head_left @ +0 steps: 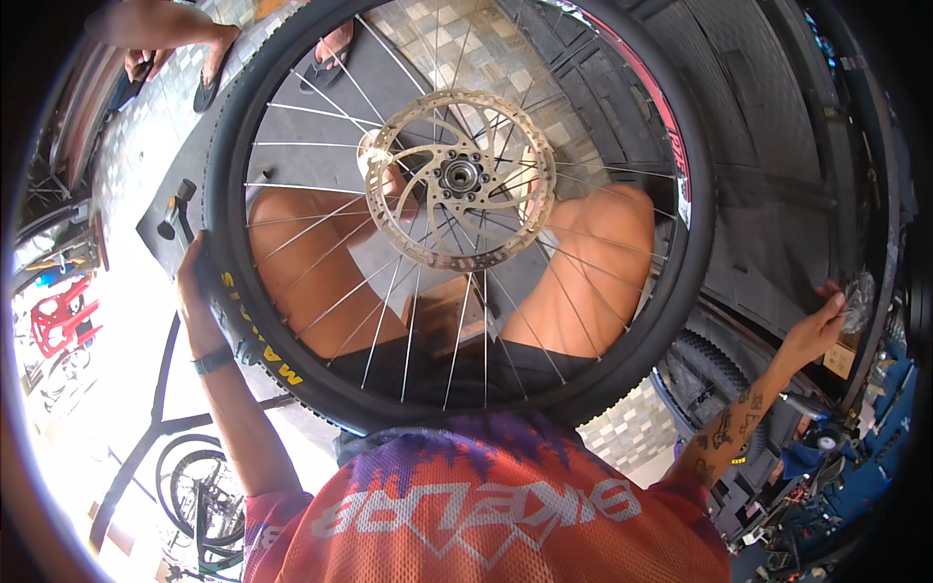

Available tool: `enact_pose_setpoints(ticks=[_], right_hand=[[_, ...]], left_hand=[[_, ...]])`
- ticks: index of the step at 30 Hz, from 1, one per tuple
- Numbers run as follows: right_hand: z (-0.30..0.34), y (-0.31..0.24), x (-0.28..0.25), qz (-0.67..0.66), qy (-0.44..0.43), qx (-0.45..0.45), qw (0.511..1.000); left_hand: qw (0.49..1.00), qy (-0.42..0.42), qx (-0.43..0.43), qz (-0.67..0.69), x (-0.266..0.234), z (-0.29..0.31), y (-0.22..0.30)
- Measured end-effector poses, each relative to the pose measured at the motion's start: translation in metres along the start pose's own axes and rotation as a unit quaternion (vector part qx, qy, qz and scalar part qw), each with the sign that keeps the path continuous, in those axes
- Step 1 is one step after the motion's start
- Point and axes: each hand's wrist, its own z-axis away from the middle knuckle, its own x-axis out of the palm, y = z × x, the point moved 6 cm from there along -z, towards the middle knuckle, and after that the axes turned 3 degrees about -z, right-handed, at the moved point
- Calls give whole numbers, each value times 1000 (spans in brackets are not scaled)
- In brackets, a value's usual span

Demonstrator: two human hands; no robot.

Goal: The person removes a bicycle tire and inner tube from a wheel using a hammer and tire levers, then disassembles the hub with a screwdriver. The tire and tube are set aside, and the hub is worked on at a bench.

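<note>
A bicycle wheel with a black tyre (692, 282) stands before me, resting near my thighs. Its silver spokes run to a hub (461, 176) that carries a slotted metal brake disc (428, 257). My left hand (192, 270) is against the tyre's left side, gripping it, with its fingers partly hidden. Far out to the right, my right hand (818, 326) has its fingers closed on a crumpled piece of clear plastic (858, 301).
Black drawers (739, 194) line the right side. Another person's sandalled foot (210, 76) is at the upper left. A red bicycle frame (64, 316) and a parked bicycle (206, 500) are at left. Another knobbly tyre (714, 364) stands at lower right, near assorted tools.
</note>
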Motion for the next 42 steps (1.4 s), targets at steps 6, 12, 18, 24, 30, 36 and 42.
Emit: enact_pose_setpoints(ticks=[6, 12, 18, 24, 30, 36, 42], right_hand=[[68, 34, 145, -69, -302, 116, 944], [109, 65, 252, -302, -393, 332, 803], [37, 62, 226, -389, -284, 337, 809], [-97, -53, 110, -697, -74, 58, 711], [-48, -100, 128, -795, -116, 215, 556], [50, -44, 187, -555, -277, 242, 746], [130, -13, 191, -507, -231, 201, 805]], left_hand=[[999, -7, 0, -51, 3, -30, 34], [996, -50, -64, 22, 46, -52, 67], [987, -17, 38, 156, 35, -15, 142], [880, -138, 312, 332, 32, 39, 282], [858, -193, 312, 359, 2, 13, 291], [960, -233, 61, 144, -9, -38, 171], [979, 11, 200, -33, 34, -51, 90]])
